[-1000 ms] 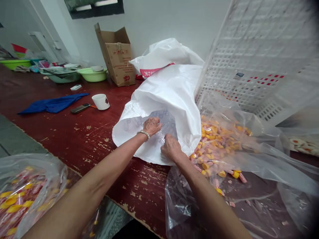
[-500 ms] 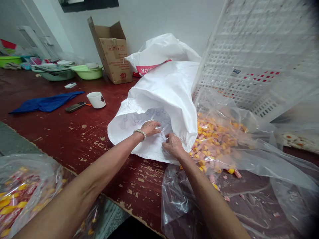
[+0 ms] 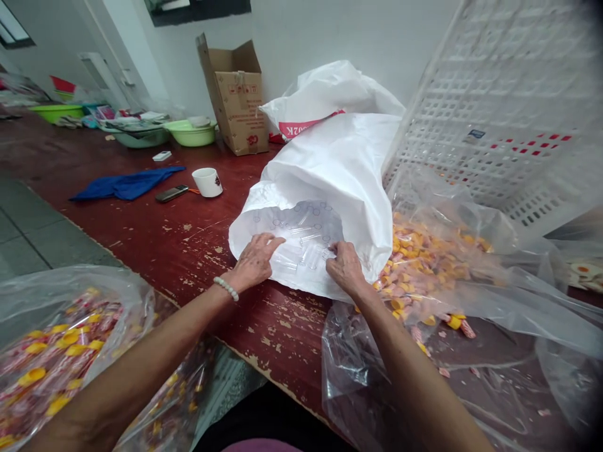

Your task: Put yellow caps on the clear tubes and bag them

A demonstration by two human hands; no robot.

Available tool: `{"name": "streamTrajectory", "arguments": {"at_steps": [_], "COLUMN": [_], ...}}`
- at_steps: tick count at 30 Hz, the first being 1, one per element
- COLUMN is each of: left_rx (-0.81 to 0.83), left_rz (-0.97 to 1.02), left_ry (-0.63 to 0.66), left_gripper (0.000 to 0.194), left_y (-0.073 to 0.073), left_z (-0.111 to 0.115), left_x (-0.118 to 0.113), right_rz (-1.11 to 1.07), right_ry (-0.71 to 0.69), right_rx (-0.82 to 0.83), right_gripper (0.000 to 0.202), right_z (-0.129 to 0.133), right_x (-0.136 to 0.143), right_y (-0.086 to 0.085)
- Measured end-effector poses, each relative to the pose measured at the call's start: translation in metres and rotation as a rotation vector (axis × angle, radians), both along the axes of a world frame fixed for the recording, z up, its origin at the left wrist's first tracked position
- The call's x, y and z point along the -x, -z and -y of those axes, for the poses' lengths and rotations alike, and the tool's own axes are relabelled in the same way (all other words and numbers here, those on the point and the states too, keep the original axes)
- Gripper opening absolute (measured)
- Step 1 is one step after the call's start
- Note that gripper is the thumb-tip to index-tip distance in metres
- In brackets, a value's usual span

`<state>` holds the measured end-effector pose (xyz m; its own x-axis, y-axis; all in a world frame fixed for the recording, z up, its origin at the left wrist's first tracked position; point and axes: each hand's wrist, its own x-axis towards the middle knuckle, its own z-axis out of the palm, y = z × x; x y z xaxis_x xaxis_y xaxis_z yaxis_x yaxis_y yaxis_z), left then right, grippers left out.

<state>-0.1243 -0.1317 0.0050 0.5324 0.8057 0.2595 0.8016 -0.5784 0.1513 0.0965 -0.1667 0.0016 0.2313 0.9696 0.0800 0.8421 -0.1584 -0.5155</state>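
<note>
A white woven sack (image 3: 348, 163) lies on its side with its mouth facing me. Inside the mouth, several clear plastic tubes (image 3: 311, 256) rest loosely on the sack's lower layer. My left hand (image 3: 254, 258), with a beaded bracelet at the wrist, is at the left of the mouth, its fingers stretched and apart, holding nothing visible. At the right of the mouth is my right hand (image 3: 346, 267), its fingers curled together beside the tubes; what is in them, if anything, is hidden.
To the right, yellow-capped pieces (image 3: 424, 251) lie under clear plastic below a white crate (image 3: 513, 119). A bag of yellow-capped tubes (image 3: 61, 351) is at lower left. A mug (image 3: 207, 182), a phone (image 3: 172, 193), a blue cloth (image 3: 127, 183) and a carton (image 3: 240, 107) are on the red table (image 3: 188, 251).
My left hand has drawn back from inside the sack to its left front edge. My right hand stays at the right side. Clear tubes now show between the hands; the view has shifted left.
</note>
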Motion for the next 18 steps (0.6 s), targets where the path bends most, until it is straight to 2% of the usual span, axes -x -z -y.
{"name": "streamTrajectory", "arguments": {"at_steps": [3, 6, 9, 14, 18], "left_rx": [0.041, 0.134, 0.189, 0.190, 0.179], "left_rz": [0.074, 0.007, -0.070, -0.105, -0.125], "left_ry": [-0.241, -0.302, -0.361, -0.425, -0.411], "left_gripper": [0.045, 0.036, 0.037, 0.052, 0.040], "left_y": [0.003, 0.008, 0.012, 0.013, 0.011], "left_z": [0.029, 0.049, 0.052, 0.042, 0.042], "left_x": [-0.003, -0.018, -0.033, -0.043, -0.045], "right_rz": [0.034, 0.139, 0.194, 0.130, 0.096], "right_ry": [-0.030, -0.214, -0.340, -0.296, -0.150], "right_rx": [-0.028, -0.025, 0.011, 0.056, 0.056], "right_gripper": [0.041, 0.043, 0.043, 0.044, 0.035], "right_z": [-0.002, -0.005, -0.008, -0.010, -0.010], "right_x": [0.002, 0.004, 0.006, 0.002, 0.000], "right_y": [-0.002, 0.002, 0.008, 0.012, 0.013]}}
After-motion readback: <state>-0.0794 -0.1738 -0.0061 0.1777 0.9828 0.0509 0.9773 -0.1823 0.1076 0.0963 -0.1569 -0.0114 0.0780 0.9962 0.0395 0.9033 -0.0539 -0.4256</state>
